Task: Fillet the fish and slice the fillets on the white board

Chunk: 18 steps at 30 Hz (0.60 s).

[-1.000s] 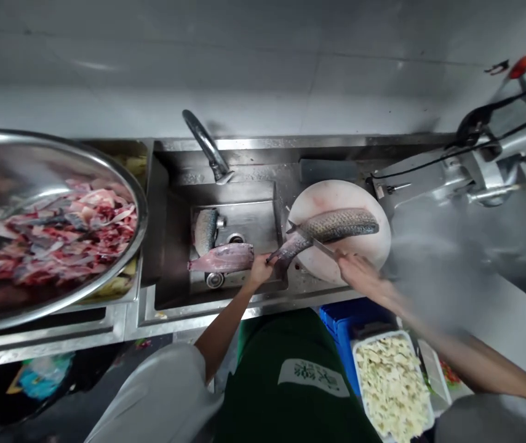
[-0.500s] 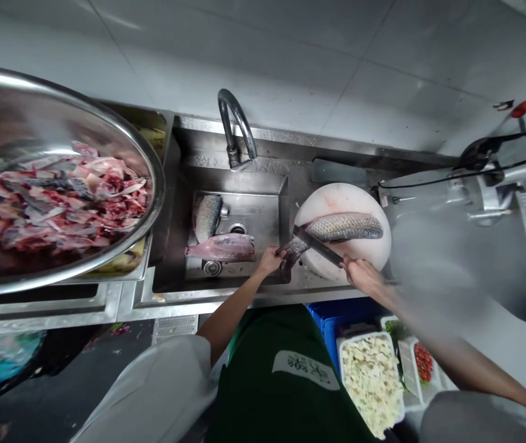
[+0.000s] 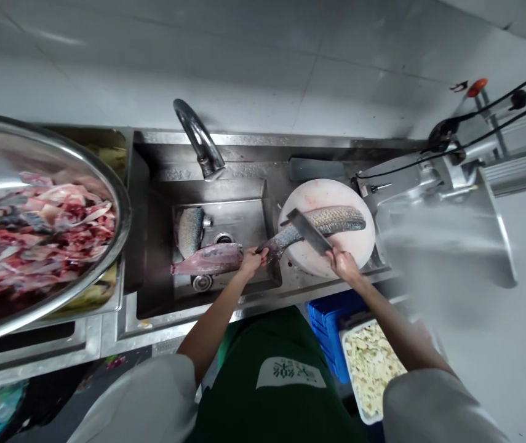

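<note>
A scaly fish (image 3: 340,219) lies across the round white cutting board (image 3: 311,263), its tail reaching past the board's left edge. The tail end is pinched in my left hand (image 3: 253,261), over the right side of the sink. My right hand (image 3: 343,264) grips the handle of a wide-bladed knife (image 3: 307,231), whose blade rests on or just above the fish near the tail. In the sink (image 3: 247,209) are a pink fish piece (image 3: 210,259) and a scaly fish piece (image 3: 191,232).
A large metal bowl (image 3: 122,206) of cut fish pieces stands at the left. Behind the sink rises a faucet (image 3: 199,141). A grey block (image 3: 316,169) sits behind the board, a metal machine (image 3: 447,209) to its right. Below is a white tub of pale food (image 3: 373,366).
The view has shifted. The knife blade now shows broader and flatter against the fish, and the tail looks drawn straighter by my left hand.
</note>
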Each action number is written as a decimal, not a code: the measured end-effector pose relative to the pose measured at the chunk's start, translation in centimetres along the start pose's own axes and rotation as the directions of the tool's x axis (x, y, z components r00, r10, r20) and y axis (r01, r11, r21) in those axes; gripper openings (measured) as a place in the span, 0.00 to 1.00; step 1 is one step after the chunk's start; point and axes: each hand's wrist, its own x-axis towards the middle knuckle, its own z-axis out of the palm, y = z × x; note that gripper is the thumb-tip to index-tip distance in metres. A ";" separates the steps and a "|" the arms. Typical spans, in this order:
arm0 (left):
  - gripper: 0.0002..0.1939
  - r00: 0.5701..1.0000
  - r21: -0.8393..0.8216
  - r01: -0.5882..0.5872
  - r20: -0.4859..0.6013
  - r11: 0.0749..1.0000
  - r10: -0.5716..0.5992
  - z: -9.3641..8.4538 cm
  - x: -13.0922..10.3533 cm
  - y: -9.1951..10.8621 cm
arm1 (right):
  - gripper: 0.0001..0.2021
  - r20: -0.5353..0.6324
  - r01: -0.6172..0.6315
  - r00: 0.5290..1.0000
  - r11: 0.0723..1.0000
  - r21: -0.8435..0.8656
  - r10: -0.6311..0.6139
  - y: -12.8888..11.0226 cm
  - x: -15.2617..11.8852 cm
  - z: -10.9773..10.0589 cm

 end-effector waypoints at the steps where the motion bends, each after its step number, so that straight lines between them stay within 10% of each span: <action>1: 0.28 1.000 0.016 0.004 -0.004 1.000 -0.004 -0.1 0.1 0.2 | 0.18 -0.032 -0.060 0.998 0.998 0.020 0.061 1.6 0.5 -0.4; 10: 0.15 0.990 0.332 -0.098 -0.061 0.938 0.125 -1.3 0.3 1.4 | 0.19 -0.126 -0.435 0.884 0.891 0.134 0.450 11.2 2.3 -6.6; 14: 0.05 0.908 0.502 -0.265 -0.157 0.823 0.388 -1.6 0.8 3.4 | 0.22 -0.056 -0.395 0.916 0.918 0.041 0.397 6.7 2.4 -6.5; 18: 0.08 0.697 0.686 -0.451 -0.128 0.571 0.705 0.8 -0.9 7.6 | 0.21 -0.004 -0.219 0.975 0.971 0.100 0.220 -2.1 1.6 -3.8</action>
